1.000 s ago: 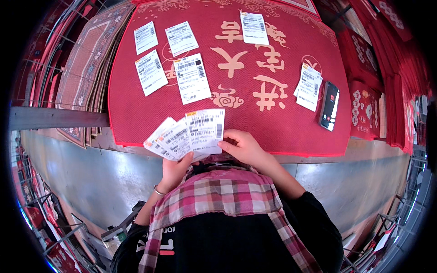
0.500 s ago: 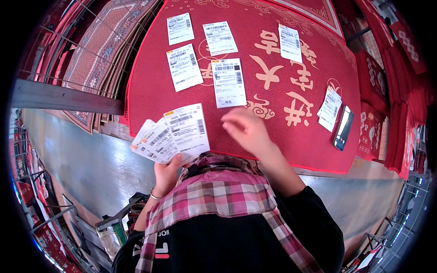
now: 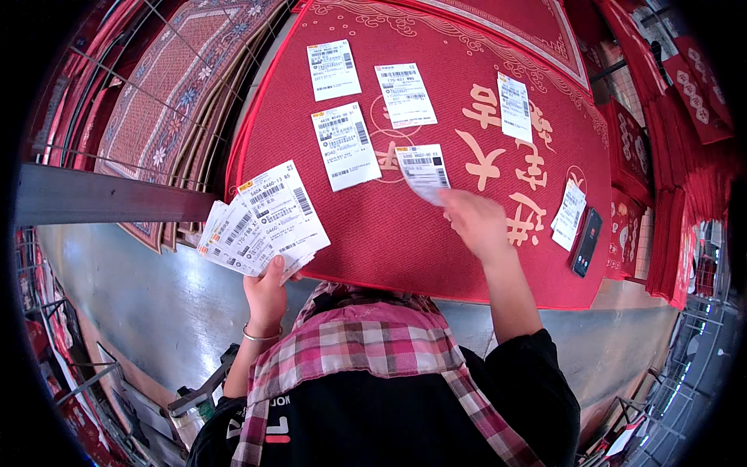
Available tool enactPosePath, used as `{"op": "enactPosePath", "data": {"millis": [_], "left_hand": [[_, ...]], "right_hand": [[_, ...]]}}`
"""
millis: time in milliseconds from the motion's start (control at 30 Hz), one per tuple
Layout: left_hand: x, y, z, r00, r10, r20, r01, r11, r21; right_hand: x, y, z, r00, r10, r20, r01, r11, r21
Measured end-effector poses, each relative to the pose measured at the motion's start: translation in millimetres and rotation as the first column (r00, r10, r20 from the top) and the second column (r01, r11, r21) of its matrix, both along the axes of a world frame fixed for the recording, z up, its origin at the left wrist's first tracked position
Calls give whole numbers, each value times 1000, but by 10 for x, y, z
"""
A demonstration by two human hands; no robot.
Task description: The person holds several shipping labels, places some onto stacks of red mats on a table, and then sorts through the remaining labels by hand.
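A fanned bunch of white shipping labels (image 3: 268, 214) is pinched in my left hand (image 3: 267, 297), thumb on top, just off the near left edge of the red mat. My right hand (image 3: 476, 224) has its fingers closed on the near end of a single shipping label (image 3: 421, 165) in the middle of the mat. That end bends upward, while the far end lies against the mat. More labels lie flat beyond it: one label (image 3: 346, 146) to its left, another label (image 3: 406, 95) behind it, and a third label (image 3: 333, 70) farther back.
The red mat (image 3: 342, 233) with gold lettering covers the work surface. At its right lie a label (image 3: 514, 107), a small overlapping pair of labels (image 3: 569, 214) and a black phone (image 3: 587, 243). Patterned rugs (image 3: 167, 117) stand behind a metal rail (image 3: 117, 194) on the left.
My right hand has gone from hovering near the middle label to gripping its near end, which now curls up. My left hand keeps its fan of labels. The view has shifted slightly.
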State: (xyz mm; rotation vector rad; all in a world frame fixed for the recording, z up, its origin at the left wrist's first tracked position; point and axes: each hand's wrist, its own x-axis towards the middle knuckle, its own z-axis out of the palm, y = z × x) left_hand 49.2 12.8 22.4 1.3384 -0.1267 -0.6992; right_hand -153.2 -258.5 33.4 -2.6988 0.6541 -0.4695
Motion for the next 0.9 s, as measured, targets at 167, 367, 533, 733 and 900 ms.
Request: {"op": "enactPosePath", "data": {"millis": [167,367,533,733,900], "left_hand": [[144,-51,9,1000,-13,-20,12,1000,-20],[212,-38,6,999,9,-43,-10,999,-35],[190,-40,39,999,-10,-44,9,1000,-20],[109,-66,112,999,-4,-37,4,1000,-3],[30,-235,158,992,-123,-15,123,992,-8]], "right_hand": [[321,-491,622,847,-421,324,413,906,96],[930,-1249,288,857,-181,482,216,976,-18],[918,-1450,-368,973,-223,66,228,969,-90],[704,-865,-116,908,-191,374,165,981,101],[645,370,-11,900,-260,349,-196,474,859]]}}
